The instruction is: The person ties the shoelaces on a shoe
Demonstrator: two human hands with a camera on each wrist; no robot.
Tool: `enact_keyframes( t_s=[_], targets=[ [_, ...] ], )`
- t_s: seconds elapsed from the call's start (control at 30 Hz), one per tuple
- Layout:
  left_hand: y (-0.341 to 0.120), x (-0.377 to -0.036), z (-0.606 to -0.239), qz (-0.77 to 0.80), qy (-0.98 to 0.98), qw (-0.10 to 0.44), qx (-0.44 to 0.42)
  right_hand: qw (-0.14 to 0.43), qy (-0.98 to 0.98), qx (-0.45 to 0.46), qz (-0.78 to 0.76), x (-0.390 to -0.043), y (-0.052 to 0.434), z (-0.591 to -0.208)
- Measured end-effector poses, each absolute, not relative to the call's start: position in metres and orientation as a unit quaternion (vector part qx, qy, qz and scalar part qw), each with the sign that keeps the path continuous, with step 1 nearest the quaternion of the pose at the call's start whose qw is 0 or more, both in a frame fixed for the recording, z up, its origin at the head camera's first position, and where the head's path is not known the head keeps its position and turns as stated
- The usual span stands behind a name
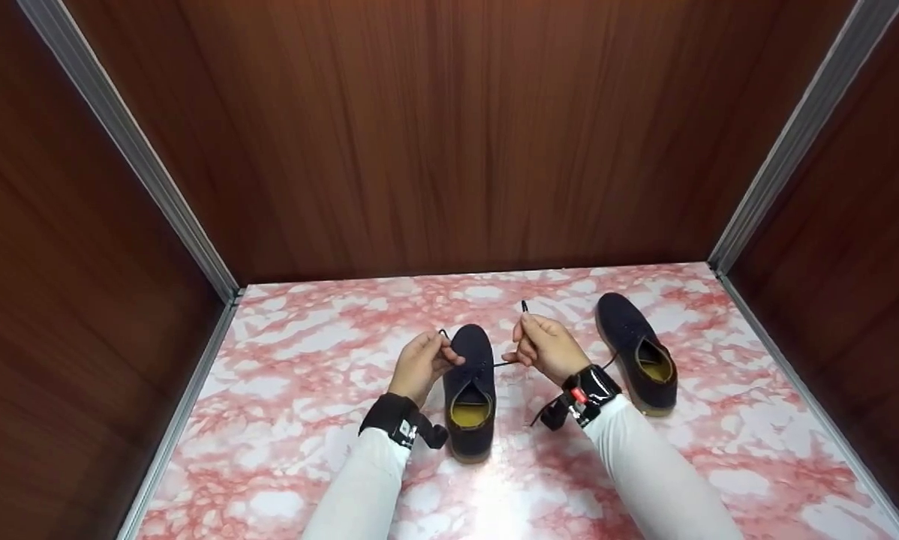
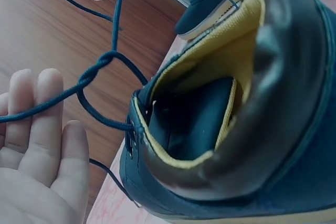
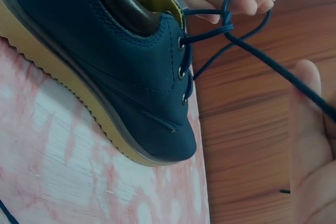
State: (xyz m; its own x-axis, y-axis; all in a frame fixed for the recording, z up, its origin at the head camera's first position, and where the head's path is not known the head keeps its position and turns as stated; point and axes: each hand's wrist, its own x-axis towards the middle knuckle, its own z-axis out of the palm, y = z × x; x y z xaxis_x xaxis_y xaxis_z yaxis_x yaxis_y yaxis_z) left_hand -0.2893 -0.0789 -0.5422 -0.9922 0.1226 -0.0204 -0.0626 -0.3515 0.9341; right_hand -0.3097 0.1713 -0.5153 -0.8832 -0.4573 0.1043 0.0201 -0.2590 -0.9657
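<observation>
Near shoe (image 1: 470,390): dark navy lace-up with yellow lining and tan sole; stands mid-bench, toe toward the far edge, heel toward the near edge, between the two hands.
Lace (image 2: 94,72): dark blue cord, crossed once into a loose first knot above the eyelets; one end runs to each hand, both strands off the shoe.
Left hand (image 1: 418,365): just left of the near shoe's toe; fingers (image 2: 39,124) pressed together and curled over one lace end, which runs across them.
Right hand (image 1: 543,346): just right of the near shoe; fingers curled, pinching the other lace end, whose tip (image 1: 524,305) sticks up above the fist toward the far edge.
Second shoe (image 1: 639,352): same make, lying nearer the right edge, apart from the right hand, toe toward the far right corner.
Bench (image 1: 307,420): pink-and-white marbled top, boxed in by brown wood-grain walls on three sides.
Wrists: black strapped bands over white sleeves.
</observation>
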Motion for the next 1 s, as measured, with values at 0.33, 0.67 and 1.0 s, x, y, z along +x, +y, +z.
enact_keyframes(
  t_s=[0.33,0.67,1.0],
  targets=[
    [-0.082,-0.290,-0.549,0.807,0.589,0.043,0.000,0.090,0.597,-0.091,-0.792,-0.310,0.172,-0.522],
    [-0.090,-0.291,-0.555,0.793,0.607,0.036,-0.034,0.067,0.600,-0.029,-0.796,-0.312,0.178,-0.532],
    [-0.102,-0.287,-0.562,0.787,0.612,0.028,-0.067,0.058,0.653,0.021,-0.754,-0.315,0.186,-0.547]
  ],
)
